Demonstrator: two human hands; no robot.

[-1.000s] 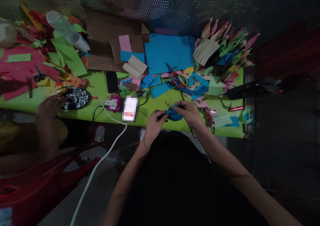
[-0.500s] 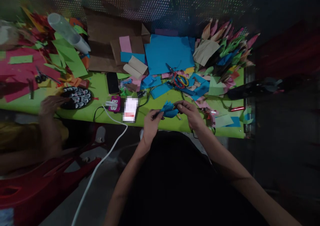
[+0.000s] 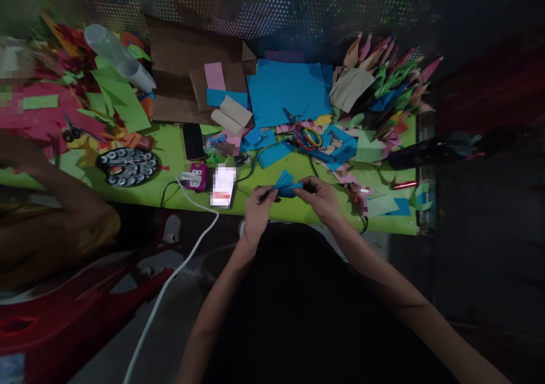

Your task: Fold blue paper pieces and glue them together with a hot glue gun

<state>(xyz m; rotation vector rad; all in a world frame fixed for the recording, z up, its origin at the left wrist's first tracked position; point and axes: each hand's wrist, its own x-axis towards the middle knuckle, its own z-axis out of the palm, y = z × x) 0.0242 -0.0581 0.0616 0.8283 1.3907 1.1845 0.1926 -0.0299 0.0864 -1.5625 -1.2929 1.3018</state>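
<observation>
A small piece of blue paper [image 3: 286, 188], with several fan-like petals at its upper edge, is held between both hands over the table's front edge. My left hand [image 3: 258, 202] pinches its left side between thumb and fingers. On the other side, my right hand [image 3: 320, 195] grips the paper's right edge, thumb and forefinger closed on it. A phone with a lit screen [image 3: 222, 185] lies left of my left hand. Beyond the hands are blue paper scraps [image 3: 272, 153] and scissors with red and yellow handles [image 3: 307, 137]. A pink glue gun [image 3: 362, 199] lies to the right.
On the green tabletop [image 3: 174, 199] lie a dark phone [image 3: 193, 141], a purple power socket [image 3: 196, 177] and a round black case [image 3: 128, 167]. Large blue sheets [image 3: 289, 92] and a bunch of paper flowers [image 3: 392, 72] stand behind. A co-worker's arm [image 3: 55, 182] reaches in at left.
My right hand has shifted its grip along the blue paper's right edge, and the petals look more fanned. The co-worker's hand has left the round case and moved left.
</observation>
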